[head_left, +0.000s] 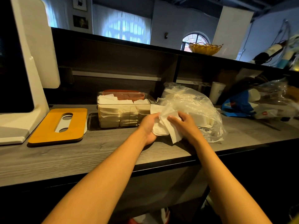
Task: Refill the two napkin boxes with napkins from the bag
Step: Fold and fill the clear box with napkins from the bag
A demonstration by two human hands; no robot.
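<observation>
1. Head view: left hand and right hand both grip a loose wad of napkins above the counter, between clear box and bag.
2. Napkins look light, soft, floppy, tear-prone; best pinched at stacked edges.
3. Wad crumpled, long axis roughly upper-left to lower-right, loose corner hanging down.

Dim, warm-lit counter against bright backlit windows; wide-angle bending at edges, right side smeared with blur.
</observation>
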